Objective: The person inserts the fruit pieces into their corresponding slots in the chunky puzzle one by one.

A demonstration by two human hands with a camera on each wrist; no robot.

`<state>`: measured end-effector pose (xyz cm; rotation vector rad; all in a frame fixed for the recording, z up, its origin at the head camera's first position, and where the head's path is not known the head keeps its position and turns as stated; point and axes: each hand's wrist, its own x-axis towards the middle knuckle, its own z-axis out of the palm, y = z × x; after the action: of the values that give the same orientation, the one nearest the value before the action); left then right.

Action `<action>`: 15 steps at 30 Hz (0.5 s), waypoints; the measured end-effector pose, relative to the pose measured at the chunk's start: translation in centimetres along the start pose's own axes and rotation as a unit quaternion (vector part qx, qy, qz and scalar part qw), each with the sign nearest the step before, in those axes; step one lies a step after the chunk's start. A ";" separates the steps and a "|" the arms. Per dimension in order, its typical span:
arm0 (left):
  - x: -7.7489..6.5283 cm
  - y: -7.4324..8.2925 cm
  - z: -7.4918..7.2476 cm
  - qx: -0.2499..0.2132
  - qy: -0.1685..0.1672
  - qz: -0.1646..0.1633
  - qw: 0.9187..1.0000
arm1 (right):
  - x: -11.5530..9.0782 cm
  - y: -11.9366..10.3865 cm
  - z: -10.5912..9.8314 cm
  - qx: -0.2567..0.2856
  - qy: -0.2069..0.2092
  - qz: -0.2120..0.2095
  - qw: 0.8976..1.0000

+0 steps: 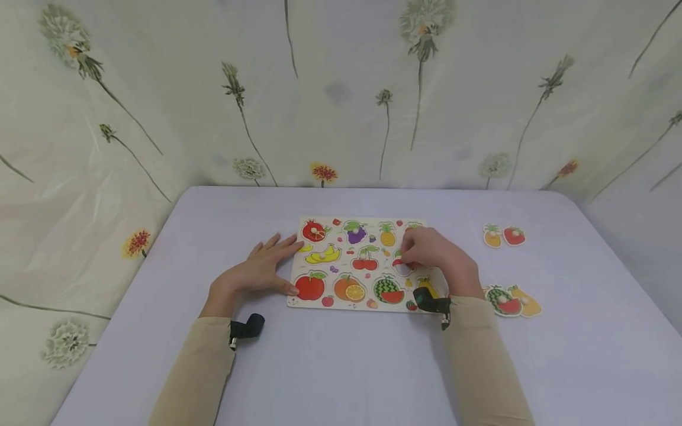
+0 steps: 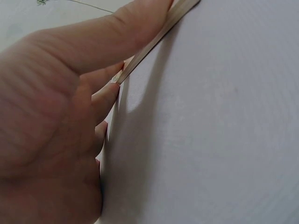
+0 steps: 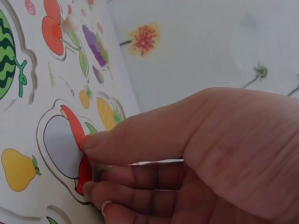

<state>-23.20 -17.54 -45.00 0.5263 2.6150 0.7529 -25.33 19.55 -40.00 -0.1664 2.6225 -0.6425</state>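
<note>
Head view: right hand [image 1: 434, 254] pinches a red piece [image 3: 78, 140], probably the strawberry, tilted over its recess in the puzzle board [image 1: 298, 299]. Left hand [image 1: 261, 269], fingers flat, steadies the board's edge. Four loose pieces [image 1: 511, 299] wait right.

Mostly hidden under the right hand [image 1: 434, 254]: a red piece [image 3: 80, 154], only an edge showing. Beneath its wrist, a yellow board picture [image 1: 428, 288], partly covered, too small to identify.
</note>
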 end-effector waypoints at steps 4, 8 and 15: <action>0.0 0.0 -0.1 -0.002 0.004 0.003 1.000 | 0.2 -0.3 0.0 -0.006 0.000 0.001 1.000; -0.2 -0.2 0.0 0.000 0.004 0.000 1.000 | 0.5 -0.1 0.0 0.005 -0.004 0.000 1.000; 0.0 -0.2 0.0 0.000 0.003 0.010 1.000 | 0.8 1.1 -0.6 0.000 0.022 -0.024 0.999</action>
<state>-23.25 -17.71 -45.14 0.5516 2.6183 0.7613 -26.29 20.62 -40.29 -0.2174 2.6677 -0.6690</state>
